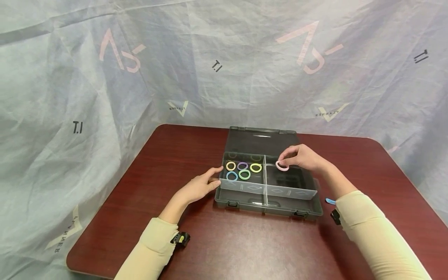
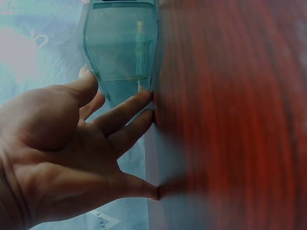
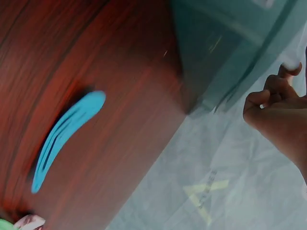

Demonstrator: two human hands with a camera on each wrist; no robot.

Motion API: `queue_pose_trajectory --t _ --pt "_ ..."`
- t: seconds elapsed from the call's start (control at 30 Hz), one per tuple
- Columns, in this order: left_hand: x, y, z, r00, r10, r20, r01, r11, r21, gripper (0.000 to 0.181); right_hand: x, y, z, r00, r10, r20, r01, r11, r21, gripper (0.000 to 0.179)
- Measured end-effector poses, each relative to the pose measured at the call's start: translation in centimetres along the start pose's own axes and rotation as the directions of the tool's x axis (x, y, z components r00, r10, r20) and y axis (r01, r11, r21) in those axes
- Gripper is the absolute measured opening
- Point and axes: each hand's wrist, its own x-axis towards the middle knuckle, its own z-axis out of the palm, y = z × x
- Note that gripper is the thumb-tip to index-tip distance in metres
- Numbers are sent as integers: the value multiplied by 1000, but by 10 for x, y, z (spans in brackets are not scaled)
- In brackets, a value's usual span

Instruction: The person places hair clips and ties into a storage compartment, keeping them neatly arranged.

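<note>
A smoky clear divided box [image 1: 241,196] lies on the table with its lid [image 1: 260,140] folded back. My right hand [image 1: 302,157] pinches a pink hair tie [image 1: 282,169] over the back right compartment. Five-finger contact is not visible on the left, but my left hand [image 1: 199,186] touches the box's left side with extended fingers; in the left wrist view, the box wall [image 2: 120,57] meets the thumb and fingertips. The back left compartment holds several hair ties, among them a yellow one [image 1: 256,172], a purple one [image 1: 242,162] and a blue one [image 1: 231,180].
A blue snap hair clip [image 3: 67,136] lies on the red-brown table [image 1: 168,155], right of the box. Small green and pink things [image 3: 29,223] show at a corner of the right wrist view. A grey printed cloth [image 1: 241,77] hangs behind the table.
</note>
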Motion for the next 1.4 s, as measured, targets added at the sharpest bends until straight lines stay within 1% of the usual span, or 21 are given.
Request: queue_pose_trajectory --t 0.17,0.27,0.5,0.77,0.93,1.03,1.17,1.4 --pt "0 2 0 1000 2 5 -2 1000 7 57 8 -5 14 999 0 47 -3 998 66 18" --pt "0 4 0 1000 3 1 -3 1000 9 57 14 -8 22 998 -8 70 2 996 89 17" --pt "-1 4 0 1000 10 -1 -10 1000 3 56 21 -10 38 994 -37 99 29 996 80 16" --pt "1 0 0 1000 7 -1 -7 1000 1 56 26 -17 49 996 4 90 -11 997 78 17" --pt "0 0 -1 1000 2 3 -2 1000 -3 57 27 -23 53 998 22 59 -27 996 87 18" --pt "-2 1 -1 1000 2 2 -2 1000 -9 57 27 -25 54 998 30 53 -34 995 92 17" --pt "-3 3 -1 1000 3 0 -3 1000 -12 56 27 -25 54 997 33 64 -39 995 87 16" --pt "-3 4 -1 1000 1 -1 -1 1000 -13 57 24 -25 47 996 37 79 -43 996 75 15"
